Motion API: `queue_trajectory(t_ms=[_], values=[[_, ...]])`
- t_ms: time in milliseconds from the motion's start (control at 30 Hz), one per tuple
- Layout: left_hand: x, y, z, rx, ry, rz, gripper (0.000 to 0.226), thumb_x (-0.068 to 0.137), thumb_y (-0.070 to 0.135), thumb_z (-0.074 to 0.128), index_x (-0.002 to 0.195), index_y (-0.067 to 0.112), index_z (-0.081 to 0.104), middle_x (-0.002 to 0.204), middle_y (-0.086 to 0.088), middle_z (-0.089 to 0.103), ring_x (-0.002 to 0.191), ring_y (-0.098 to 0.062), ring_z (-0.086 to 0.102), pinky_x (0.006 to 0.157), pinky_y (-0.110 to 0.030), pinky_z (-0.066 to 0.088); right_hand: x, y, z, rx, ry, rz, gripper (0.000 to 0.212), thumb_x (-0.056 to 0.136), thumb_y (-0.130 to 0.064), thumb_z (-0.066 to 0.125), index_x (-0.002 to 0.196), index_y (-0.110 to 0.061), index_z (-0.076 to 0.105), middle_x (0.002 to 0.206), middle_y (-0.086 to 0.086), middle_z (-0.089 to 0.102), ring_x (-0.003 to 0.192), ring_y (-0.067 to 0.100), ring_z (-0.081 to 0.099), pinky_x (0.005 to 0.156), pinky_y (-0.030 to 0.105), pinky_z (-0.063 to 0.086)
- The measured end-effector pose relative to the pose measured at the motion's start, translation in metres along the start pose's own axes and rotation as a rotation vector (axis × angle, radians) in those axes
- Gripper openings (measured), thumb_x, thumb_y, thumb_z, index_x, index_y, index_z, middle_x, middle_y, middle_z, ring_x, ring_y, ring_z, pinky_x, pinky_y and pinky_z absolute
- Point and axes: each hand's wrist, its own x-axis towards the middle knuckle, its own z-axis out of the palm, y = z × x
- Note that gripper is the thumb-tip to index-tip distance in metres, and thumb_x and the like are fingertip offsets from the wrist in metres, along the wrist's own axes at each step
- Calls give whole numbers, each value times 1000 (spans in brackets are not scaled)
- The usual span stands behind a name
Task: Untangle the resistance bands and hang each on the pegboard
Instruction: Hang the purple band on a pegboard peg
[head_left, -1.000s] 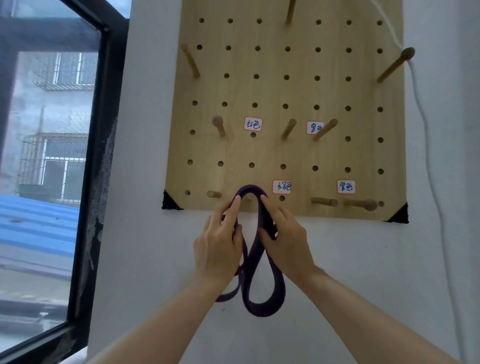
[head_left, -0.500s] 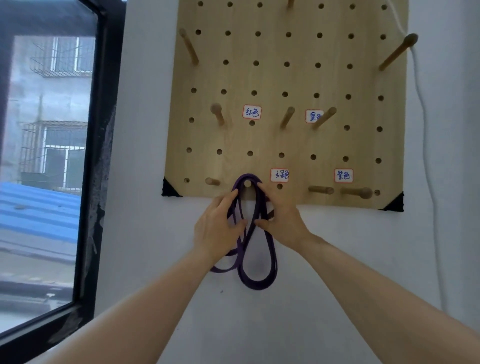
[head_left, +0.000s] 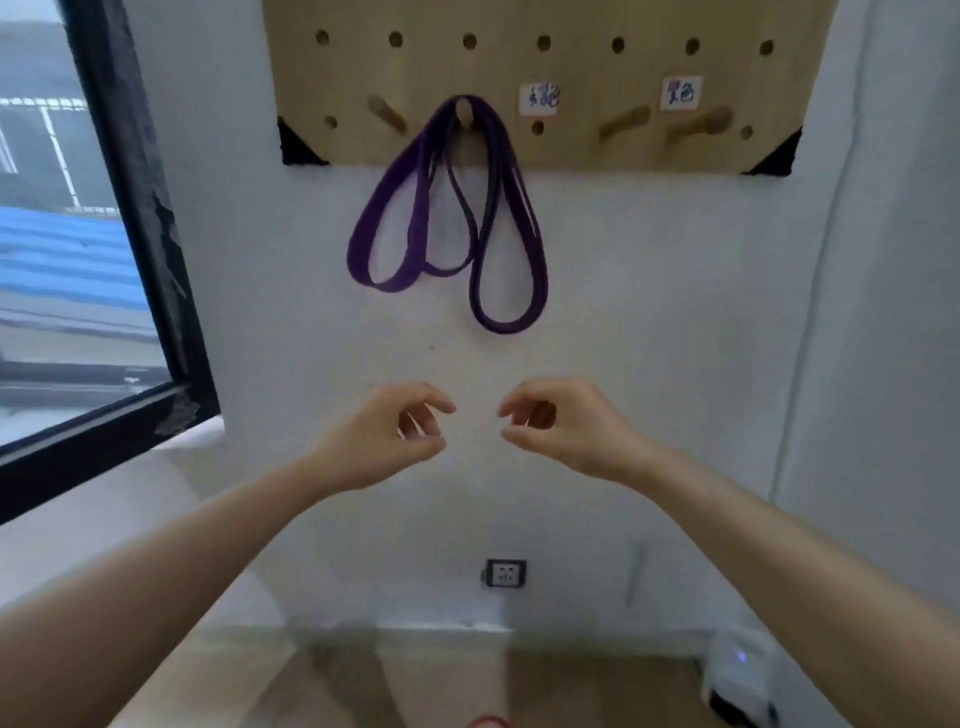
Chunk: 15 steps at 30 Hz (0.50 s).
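Head view, band: the purple resistance band (head_left: 501, 326) hangs on one peg (head_left: 464, 111) in the bottom row of the pegboard (head_left: 571, 148); its loops fall over the white wall.
Head view, left hand (head_left: 384, 441): below the band, apart from it, fingers loosely curled, holding nothing.
Head view, right hand (head_left: 566, 431): near the left hand, not touching it, fingers loosely curled, holding nothing.
Head view, lower wall: a wall socket (head_left: 506, 573).

Both forearms reach forward, left hand (head_left: 387, 434) and right hand (head_left: 563, 428) side by side, apart, fingers loosely curled, holding nothing.
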Motion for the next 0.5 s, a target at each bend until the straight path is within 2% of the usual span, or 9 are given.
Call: queue_trajectory(t_ms=[100, 200, 300, 367, 500], values=[[-41, -17, 31, -10, -121, -53, 25, 84, 16, 77, 100, 34, 71, 78, 13, 73, 70, -9, 68, 66, -14, 50, -35, 23, 33, -28, -233, 99, 14, 86, -26, 76, 100, -22, 74, 86, -6, 71, 76, 7, 65, 74, 26, 56], [-80, -35, 68, -37, -229, -127, 22, 81, 31, 73, 102, 35, 72, 81, 17, 74, 72, -8, 69, 71, -21, 55, -67, 45, 72, -61, -422, 195, 18, 87, -24, 76, 104, -19, 74, 89, -4, 72, 80, 11, 67, 75, 29, 56], [-122, -54, 110, -69, -297, -191, 28, 79, 35, 68, 106, 31, 72, 82, 15, 75, 74, -5, 69, 75, -26, 57, -99, 65, 110, -115, -565, 240, 19, 88, -22, 75, 107, -16, 74, 88, -5, 68, 80, 11, 64, 68, 11, 46], [-154, -70, 143, -92, -350, -241, 26, 82, 30, 71, 109, 29, 73, 83, 13, 76, 75, -4, 70, 77, -30, 58, -119, 81, 137, -163, -668, 247, 24, 88, -21, 74, 111, -14, 73, 91, -3, 69, 81, 10, 61, 66, 8, 42], [-220, -98, 207, -60, -480, -376, 29, 83, 29, 66, 111, 28, 74, 84, 23, 70, 78, -2, 69, 78, -34, 58, -169, 117, 200, -184, -851, 346, 31, 86, -28, 76, 115, -17, 72, 105, 2, 73, 92, 15, 67, 82, 28, 53]])
